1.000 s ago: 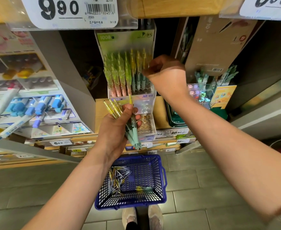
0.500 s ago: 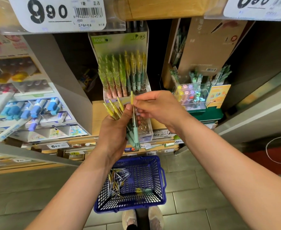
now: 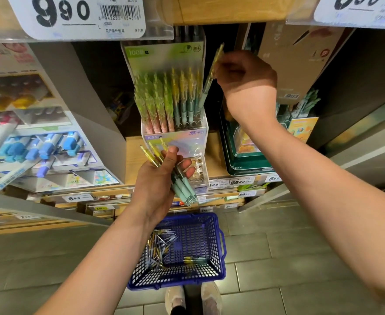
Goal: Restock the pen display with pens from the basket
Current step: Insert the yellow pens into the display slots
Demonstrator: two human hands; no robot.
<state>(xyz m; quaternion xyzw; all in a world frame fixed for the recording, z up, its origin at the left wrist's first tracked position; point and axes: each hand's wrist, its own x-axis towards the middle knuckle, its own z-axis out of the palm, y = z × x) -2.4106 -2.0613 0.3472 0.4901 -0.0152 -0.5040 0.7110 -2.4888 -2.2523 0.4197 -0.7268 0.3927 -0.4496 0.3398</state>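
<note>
Pinching one pen (image 3: 207, 87) beside the stocked display (image 3: 175, 138), right hand (image 3: 246, 80); left hand (image 3: 155, 187) gripping a bundle (image 3: 183, 186); pens (image 3: 158, 251) in basket (image 3: 209, 277).

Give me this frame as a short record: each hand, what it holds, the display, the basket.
left hand: grips a bundle of pens, below the display
right hand: fingers pinch one pen, tip down by the display's right side
display: rows of upright pens, green on the left, yellow on the right
basket: below the hands, loose pens inside
step: pen appears not yet seated
</note>
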